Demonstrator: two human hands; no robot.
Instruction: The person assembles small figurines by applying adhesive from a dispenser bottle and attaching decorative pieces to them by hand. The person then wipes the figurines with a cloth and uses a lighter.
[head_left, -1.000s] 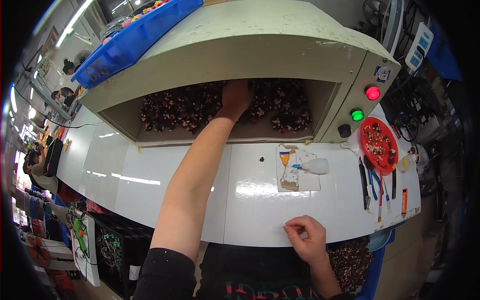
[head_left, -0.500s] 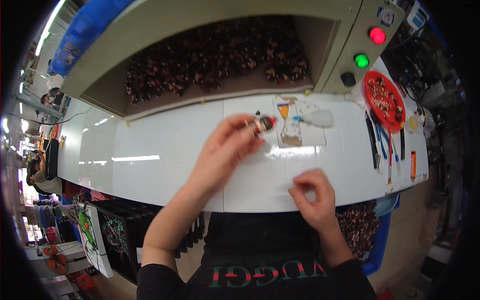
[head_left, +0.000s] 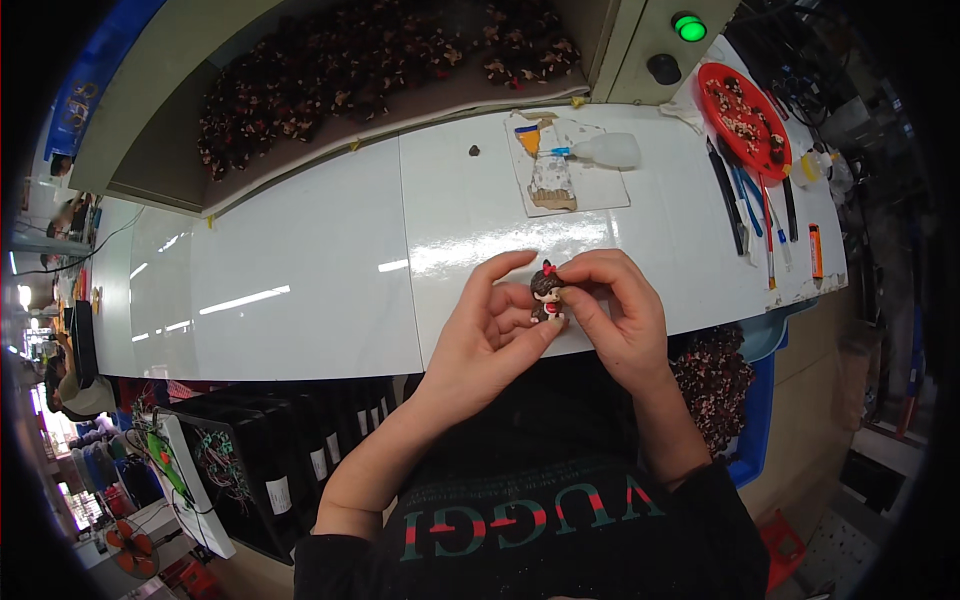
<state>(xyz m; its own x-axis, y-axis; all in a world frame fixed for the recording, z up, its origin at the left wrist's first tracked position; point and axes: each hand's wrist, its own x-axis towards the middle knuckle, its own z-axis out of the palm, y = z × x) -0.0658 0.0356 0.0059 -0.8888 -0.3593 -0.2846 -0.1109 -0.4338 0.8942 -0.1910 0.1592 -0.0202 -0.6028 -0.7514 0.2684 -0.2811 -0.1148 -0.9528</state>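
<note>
A small doll figurine point(head_left: 547, 290) with dark brown hair, a red bow and a pale body is held upright between both hands above the near edge of the white table. My left hand point(head_left: 490, 320) grips its lower body, thumb in front and fingers curled behind. With thumb and forefinger, my right hand point(head_left: 618, 310) pinches the side of its head by the bow. Beyond the hands lies a glue-smeared board point(head_left: 590, 190) bearing a clear squeeze bottle point(head_left: 608, 151) with a blue tip. A tiny dark piece point(head_left: 474, 151) rests on the table left of the board.
A grey machine point(head_left: 130, 160) at the back holds a heap of brown figurine parts point(head_left: 340, 90). Right of the board are a red dish point(head_left: 712, 80) of small parts, several pens and brushes point(head_left: 770, 225), and an orange lighter point(head_left: 816, 250). A blue bin point(head_left: 765, 420) stands below right.
The figurine has come down and nearer to me in my left hand. My right hand, previously apart and empty-looking, has moved up to it and taken hold. The head view has shifted.
</note>
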